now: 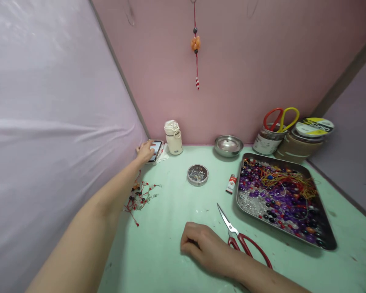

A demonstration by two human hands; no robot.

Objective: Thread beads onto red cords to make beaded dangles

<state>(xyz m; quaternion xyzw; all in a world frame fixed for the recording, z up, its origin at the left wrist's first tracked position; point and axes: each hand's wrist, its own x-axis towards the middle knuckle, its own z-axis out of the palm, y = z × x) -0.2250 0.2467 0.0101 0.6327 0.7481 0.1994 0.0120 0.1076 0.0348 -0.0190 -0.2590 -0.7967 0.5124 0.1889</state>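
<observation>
My left hand reaches to the far left, fingers stretched out over a smartphone with a lit screen. A fingertip touches the phone or hovers just above it; I cannot tell which. My right hand rests loosely curled on the green tabletop, with no object showing in it. Beside it lie red-handled scissors, their blades pointing away and the handles partly behind my right forearm. Below my left hand is a tangle of beaded red cords, partly hidden by my left arm.
A tray of mixed beads and cords is at the right, beside a lighter. Further back stand a round tin, a metal bowl, a cream bottle and jars. A beaded cord hangs on the pink wall.
</observation>
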